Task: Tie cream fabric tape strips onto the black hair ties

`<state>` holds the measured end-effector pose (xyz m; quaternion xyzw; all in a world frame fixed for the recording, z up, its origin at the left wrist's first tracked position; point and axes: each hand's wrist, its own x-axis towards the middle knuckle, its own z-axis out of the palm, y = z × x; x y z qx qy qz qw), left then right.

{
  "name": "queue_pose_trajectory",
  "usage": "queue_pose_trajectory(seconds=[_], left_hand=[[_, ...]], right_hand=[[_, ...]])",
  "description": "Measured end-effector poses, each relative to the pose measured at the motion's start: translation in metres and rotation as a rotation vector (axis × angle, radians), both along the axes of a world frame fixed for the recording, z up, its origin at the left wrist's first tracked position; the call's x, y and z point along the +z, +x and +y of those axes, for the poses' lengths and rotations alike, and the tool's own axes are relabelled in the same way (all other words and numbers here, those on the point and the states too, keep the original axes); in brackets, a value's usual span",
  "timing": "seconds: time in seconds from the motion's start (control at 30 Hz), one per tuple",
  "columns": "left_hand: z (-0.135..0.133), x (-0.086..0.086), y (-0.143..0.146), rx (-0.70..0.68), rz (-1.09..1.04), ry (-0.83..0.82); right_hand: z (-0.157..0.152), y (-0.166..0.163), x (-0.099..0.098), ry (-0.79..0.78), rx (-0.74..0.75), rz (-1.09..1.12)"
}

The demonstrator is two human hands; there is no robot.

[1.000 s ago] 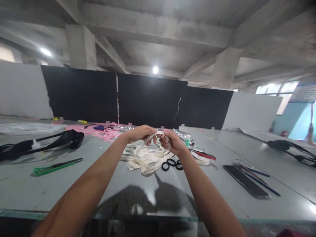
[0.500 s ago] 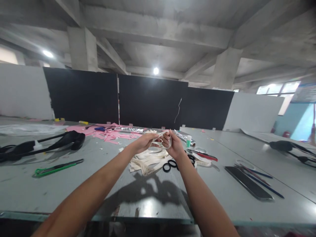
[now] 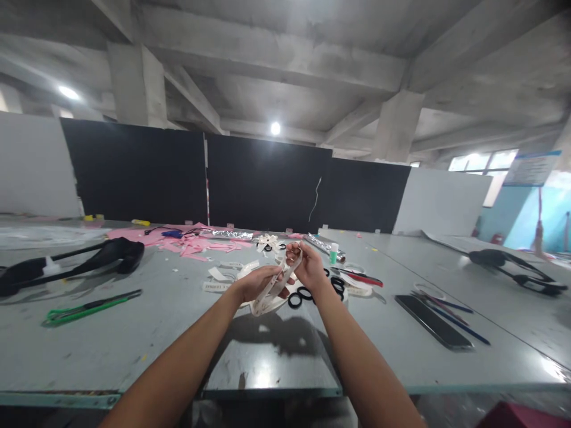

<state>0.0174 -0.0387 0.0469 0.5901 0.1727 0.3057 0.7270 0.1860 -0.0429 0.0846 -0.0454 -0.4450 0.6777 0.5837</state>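
Observation:
Both my hands are raised over the grey table (image 3: 134, 333) at its middle. My left hand (image 3: 256, 283) is closed around a bundle of white paper strips (image 3: 273, 292), which hang from it. My right hand (image 3: 306, 266) pinches the upper end of one strip between thumb and fingers, higher than the left. Black-handled scissors (image 3: 300, 295) lie on the table just beyond and below my right hand. More white strips (image 3: 223, 275) lie flat behind my left hand.
A green-handled tool (image 3: 89, 306) and a black bag (image 3: 75, 261) lie at the left. Pink paper scraps (image 3: 187, 242), foil and a small green bottle (image 3: 333, 253) sit at the back. A black ruler (image 3: 432, 321) and pens (image 3: 455, 315) lie at the right.
My hands have come nearer and lower, lifting the bundle of strips off the table. My left hand dropped below the right, and the right pulled one strip upward.

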Motion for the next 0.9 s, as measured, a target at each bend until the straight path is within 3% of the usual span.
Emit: queue_pose_trajectory(seconds=[0.53,0.9], left_hand=[[0.0,0.0,0.006,0.12,-0.104,0.048],[0.002,-0.005,0.012,0.284,-0.003,0.112]], right_hand=[[-0.006,0.002,0.004,-0.052,-0.023,0.088],[-0.01,0.002,0.006,-0.084,0.061,0.022]])
